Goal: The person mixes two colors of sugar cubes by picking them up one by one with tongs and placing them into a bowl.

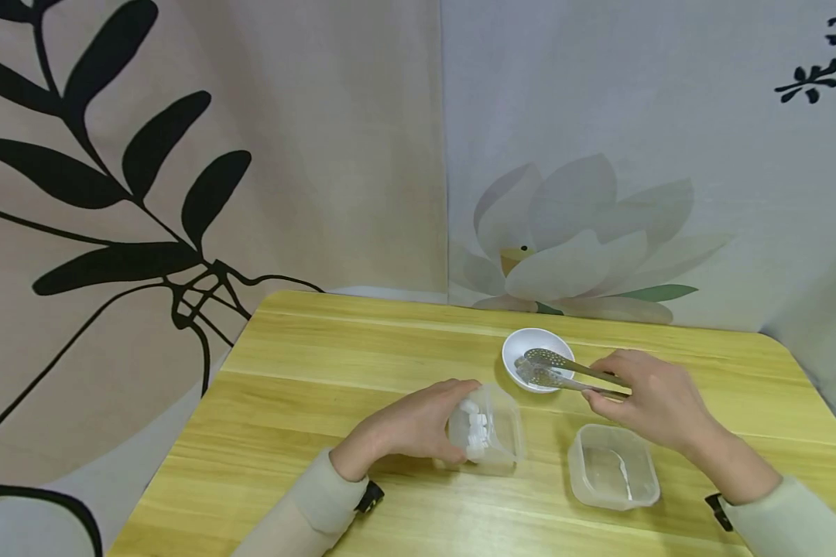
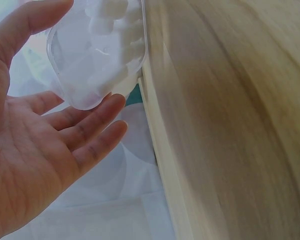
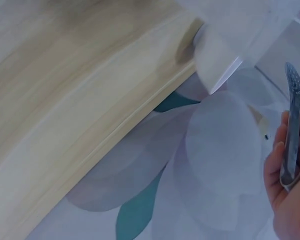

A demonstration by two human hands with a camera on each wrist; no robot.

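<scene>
My left hand grips a clear plastic container, tipped on its side just above the table or touching it; I cannot tell which. Several small white blocks lie inside it. Thumb and fingers hold its lower end in the left wrist view, where the hand shows its palm. Metal tongs with perforated tips are held in my right hand. Their jaws stand apart over a small white bowl. Translucent lumps sit by the tips; whether the tongs pinch them is unclear.
A second clear plastic container stands upright on the wooden table, in front of my right hand. Behind the table's far edge hangs a printed curtain with leaf and flower patterns.
</scene>
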